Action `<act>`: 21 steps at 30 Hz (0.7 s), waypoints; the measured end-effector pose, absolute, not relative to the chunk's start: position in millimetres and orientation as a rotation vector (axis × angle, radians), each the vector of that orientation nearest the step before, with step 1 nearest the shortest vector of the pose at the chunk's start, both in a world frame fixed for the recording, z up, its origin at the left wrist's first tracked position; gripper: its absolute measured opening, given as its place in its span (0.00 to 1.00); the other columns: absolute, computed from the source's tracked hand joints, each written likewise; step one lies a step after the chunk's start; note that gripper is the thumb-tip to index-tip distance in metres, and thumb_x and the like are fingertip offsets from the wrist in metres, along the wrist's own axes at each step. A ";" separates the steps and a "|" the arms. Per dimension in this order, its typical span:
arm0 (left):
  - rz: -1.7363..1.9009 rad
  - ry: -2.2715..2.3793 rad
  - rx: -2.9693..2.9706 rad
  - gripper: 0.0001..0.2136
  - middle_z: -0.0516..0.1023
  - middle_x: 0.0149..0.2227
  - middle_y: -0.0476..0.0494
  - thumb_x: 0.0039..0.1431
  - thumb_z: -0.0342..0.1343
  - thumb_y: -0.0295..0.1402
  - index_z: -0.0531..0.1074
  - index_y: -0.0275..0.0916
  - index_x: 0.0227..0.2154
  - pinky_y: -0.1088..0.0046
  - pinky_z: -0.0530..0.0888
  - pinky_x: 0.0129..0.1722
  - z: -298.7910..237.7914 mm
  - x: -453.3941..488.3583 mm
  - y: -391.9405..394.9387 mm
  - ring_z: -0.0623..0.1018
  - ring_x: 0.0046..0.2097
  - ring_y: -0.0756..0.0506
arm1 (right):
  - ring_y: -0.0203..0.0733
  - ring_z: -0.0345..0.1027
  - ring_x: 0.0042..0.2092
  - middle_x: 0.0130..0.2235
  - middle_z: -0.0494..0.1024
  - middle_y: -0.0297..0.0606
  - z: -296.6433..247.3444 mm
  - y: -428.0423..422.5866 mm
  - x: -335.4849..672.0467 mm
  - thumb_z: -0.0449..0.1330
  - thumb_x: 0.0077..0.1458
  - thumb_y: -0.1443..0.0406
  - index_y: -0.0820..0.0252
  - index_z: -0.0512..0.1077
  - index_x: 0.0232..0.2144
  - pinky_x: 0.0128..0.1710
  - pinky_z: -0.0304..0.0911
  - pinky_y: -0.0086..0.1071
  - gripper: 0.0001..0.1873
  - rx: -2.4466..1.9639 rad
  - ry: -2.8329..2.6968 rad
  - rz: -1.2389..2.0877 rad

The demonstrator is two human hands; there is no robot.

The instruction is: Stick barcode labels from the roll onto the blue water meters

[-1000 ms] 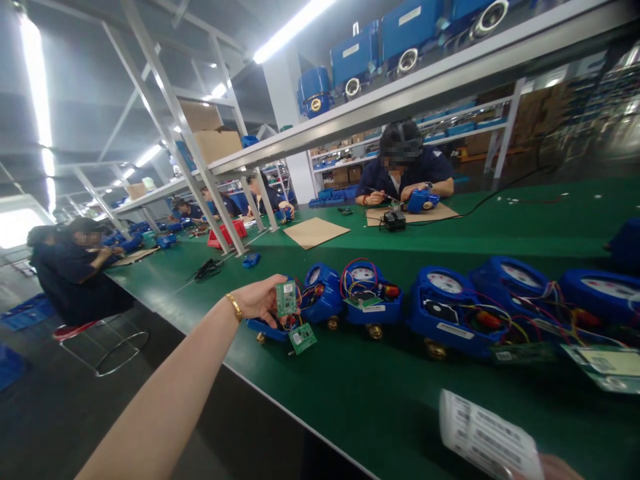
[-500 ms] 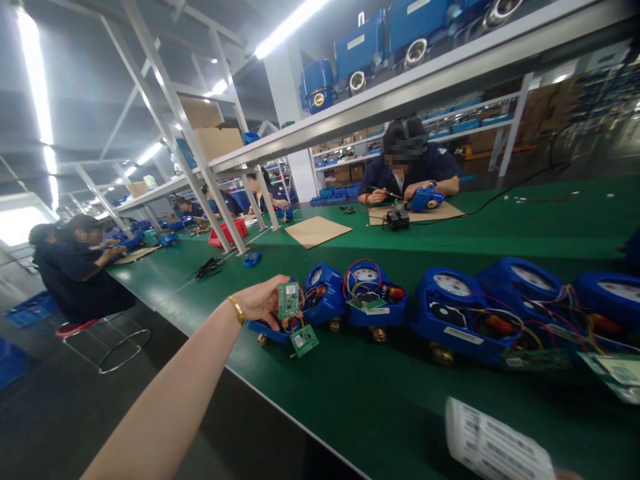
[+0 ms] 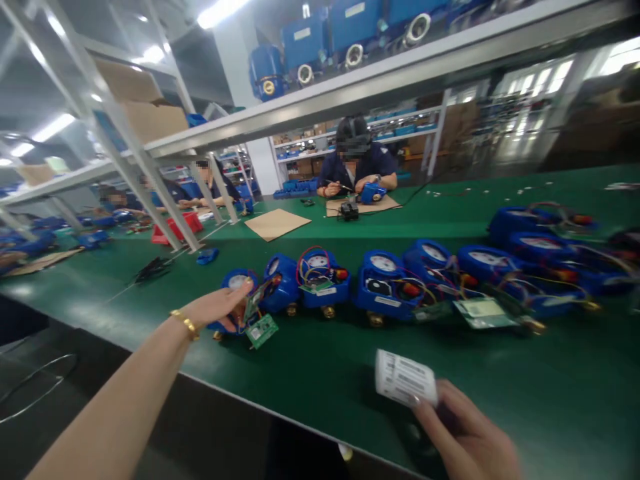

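Observation:
My left hand (image 3: 225, 308) is at the leftmost blue meter (image 3: 239, 279), its thumb and fingers closed on a green circuit board (image 3: 255, 300) seen nearly edge-on. A second green circuit board (image 3: 262, 331) lies tilted in front of that meter. In my right hand (image 3: 470, 430) is a white roll of barcode labels (image 3: 404, 377), gripped at its right end over the front of the table. More blue meters with wires and boards stand in a row to the right, among them one with a red wire loop (image 3: 320, 277).
The green table (image 3: 320, 373) has its front edge below my hands. A metal shelf (image 3: 310, 107) with blue meters spans overhead on slanted posts. Across the table a person (image 3: 357, 163) works on a blue meter. A cardboard sheet (image 3: 277, 224) and black cables (image 3: 151, 269) lie on the tabletop.
My view has turned to the right. The label roll and my right hand have come further into view. The board in my left hand has turned from face-on to nearly edge-on.

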State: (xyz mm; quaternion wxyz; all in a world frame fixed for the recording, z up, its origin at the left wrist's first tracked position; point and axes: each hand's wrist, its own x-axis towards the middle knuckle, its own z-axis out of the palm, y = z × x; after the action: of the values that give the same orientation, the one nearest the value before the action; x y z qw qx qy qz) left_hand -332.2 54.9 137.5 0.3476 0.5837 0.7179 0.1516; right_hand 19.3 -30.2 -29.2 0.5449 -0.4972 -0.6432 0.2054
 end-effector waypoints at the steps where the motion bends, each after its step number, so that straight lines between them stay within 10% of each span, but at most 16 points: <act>1: 0.392 1.914 1.607 0.38 0.78 0.32 0.35 0.41 0.43 0.67 0.73 0.34 0.36 0.65 0.74 0.34 137.5 -329.5 48.3 0.76 0.35 0.38 | 0.38 0.71 0.30 0.30 0.76 0.36 -24.8 -30.8 18.4 0.59 0.53 0.56 0.56 0.76 0.32 0.27 0.66 0.24 0.11 -1.167 -1.518 0.493; 7: 0.993 2.394 2.213 0.28 0.72 0.46 0.31 0.49 0.46 0.54 0.69 0.37 0.44 0.50 0.63 0.52 124.7 -286.6 -6.5 0.70 0.50 0.29 | 0.37 0.66 0.28 0.26 0.72 0.36 -15.3 -30.4 10.5 0.57 0.54 0.60 0.59 0.74 0.26 0.25 0.61 0.26 0.11 -1.140 -1.384 0.593; 21: 1.083 1.165 1.334 0.10 0.80 0.34 0.41 0.48 0.62 0.40 0.75 0.38 0.26 0.66 0.70 0.44 25.8 -149.7 -43.8 0.77 0.40 0.39 | 0.35 0.66 0.29 0.30 0.73 0.36 7.1 -68.6 9.9 0.56 0.56 0.65 0.58 0.74 0.30 0.27 0.62 0.25 0.07 -1.015 -1.492 0.592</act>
State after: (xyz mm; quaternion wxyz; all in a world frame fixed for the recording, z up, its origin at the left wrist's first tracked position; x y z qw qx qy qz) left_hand -149.7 -43.8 25.8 0.5079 0.5535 0.4834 0.4494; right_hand 9.9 -68.6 7.1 0.5822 -0.4344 -0.6388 0.2536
